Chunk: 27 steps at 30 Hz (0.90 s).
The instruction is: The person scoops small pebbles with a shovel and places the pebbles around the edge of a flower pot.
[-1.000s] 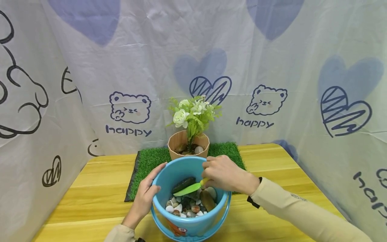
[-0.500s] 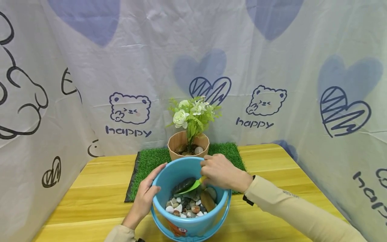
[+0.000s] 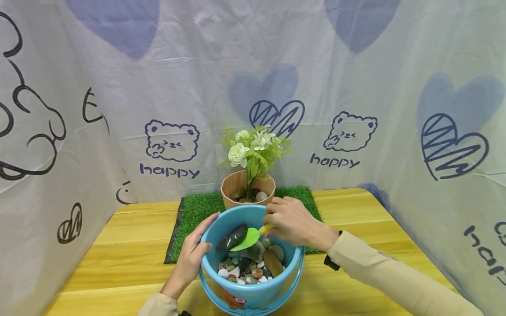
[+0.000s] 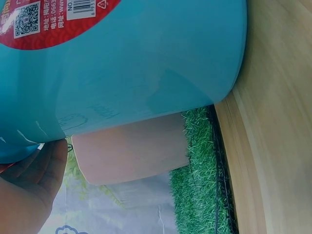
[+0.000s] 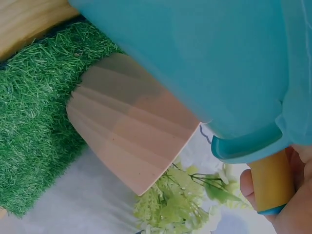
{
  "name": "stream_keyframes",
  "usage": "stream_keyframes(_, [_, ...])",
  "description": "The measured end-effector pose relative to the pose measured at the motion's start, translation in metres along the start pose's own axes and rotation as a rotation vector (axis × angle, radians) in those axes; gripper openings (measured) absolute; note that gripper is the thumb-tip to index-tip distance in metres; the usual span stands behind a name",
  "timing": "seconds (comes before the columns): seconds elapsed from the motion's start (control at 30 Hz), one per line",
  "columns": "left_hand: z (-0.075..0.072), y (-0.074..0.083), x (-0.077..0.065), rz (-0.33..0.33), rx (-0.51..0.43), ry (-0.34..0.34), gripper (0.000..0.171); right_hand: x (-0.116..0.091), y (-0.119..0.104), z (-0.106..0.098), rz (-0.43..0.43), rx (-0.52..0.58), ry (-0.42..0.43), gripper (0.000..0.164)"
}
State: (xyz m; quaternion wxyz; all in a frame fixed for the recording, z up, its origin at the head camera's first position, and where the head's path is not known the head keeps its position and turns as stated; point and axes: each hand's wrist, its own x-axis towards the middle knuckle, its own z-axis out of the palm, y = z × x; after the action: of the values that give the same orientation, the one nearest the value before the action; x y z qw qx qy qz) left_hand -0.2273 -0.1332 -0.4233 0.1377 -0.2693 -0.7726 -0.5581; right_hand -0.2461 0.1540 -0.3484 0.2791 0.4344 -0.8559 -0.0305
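A light blue bucket stands on the table, holding small mixed pebbles and several larger stones. My left hand grips its left rim, thumb over the edge and fingers along the outer wall. My right hand holds a toy shovel by its yellow handle, over the far right rim. The shovel's green blade reaches down inside the bucket. Against the blade's left side leans a large dark stone, tilted up near the left inner wall. A brown oblong stone lies at the right among the pebbles.
Right behind the bucket, a tan flowerpot with white flowers and stones stands on a green turf mat. The wooden table extends to both sides. A printed white cloth hangs behind and at the sides.
The shovel blade has turned and lifted, and the dark stone has shifted up and left toward the bucket's inner wall. The left hand keeps its hold on the rim.
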Motion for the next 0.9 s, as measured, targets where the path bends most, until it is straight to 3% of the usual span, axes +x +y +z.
stream_keyframes(0.2, [0.001,0.001,0.001,0.009,-0.008,0.001,0.067,-0.003,0.005,-0.005,-0.004,0.002,0.048,0.022])
stream_keyframes(0.47, [0.001,0.001,0.000,-0.003,0.004,-0.007,0.068,-0.011,0.016,-0.008,0.073,0.020,0.061,0.021])
stream_keyframes(0.9, [0.001,0.001,0.001,-0.009,0.024,-0.006,0.067,-0.011,0.015,0.001,0.138,0.108,0.080,0.023])
